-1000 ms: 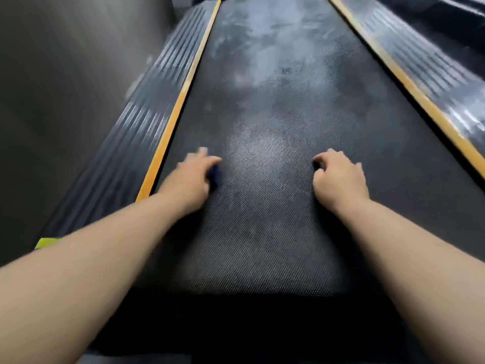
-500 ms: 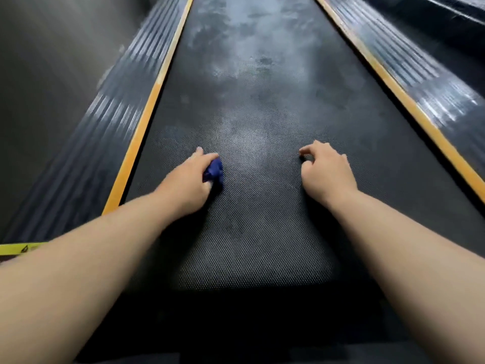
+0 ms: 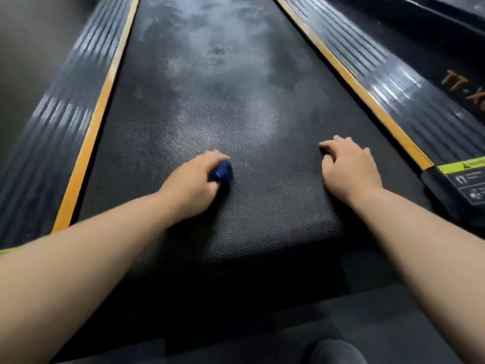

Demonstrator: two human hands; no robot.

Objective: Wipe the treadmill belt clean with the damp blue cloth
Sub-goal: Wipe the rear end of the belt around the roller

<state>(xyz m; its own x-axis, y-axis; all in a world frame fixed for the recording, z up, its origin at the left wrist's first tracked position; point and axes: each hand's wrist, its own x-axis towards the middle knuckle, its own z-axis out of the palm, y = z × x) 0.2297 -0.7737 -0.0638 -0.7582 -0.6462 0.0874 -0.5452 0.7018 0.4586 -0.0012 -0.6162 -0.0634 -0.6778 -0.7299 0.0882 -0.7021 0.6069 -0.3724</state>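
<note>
The black textured treadmill belt (image 3: 210,101) runs away from me, with pale grey dusty smears across its middle and far part. My left hand (image 3: 191,179) grips a bunched dark blue cloth (image 3: 221,172) and presses it on the near part of the belt, left of centre. Only a small wad of the cloth shows past the fingers. My right hand (image 3: 350,164) rests on the belt to the right, fingers bent with the tips on the surface, holding nothing.
Yellow strips (image 3: 89,143) and ribbed black side rails (image 3: 49,132) flank the belt on both sides. A yellow-green warning label (image 3: 464,177) sits on the right rail's near end. The belt's rear edge and dark floor lie below my forearms.
My left hand has slid the blue cloth rightward toward the belt's centre. The view has shifted, bringing the right rail's label into sight. My right hand stays resting on the belt.
</note>
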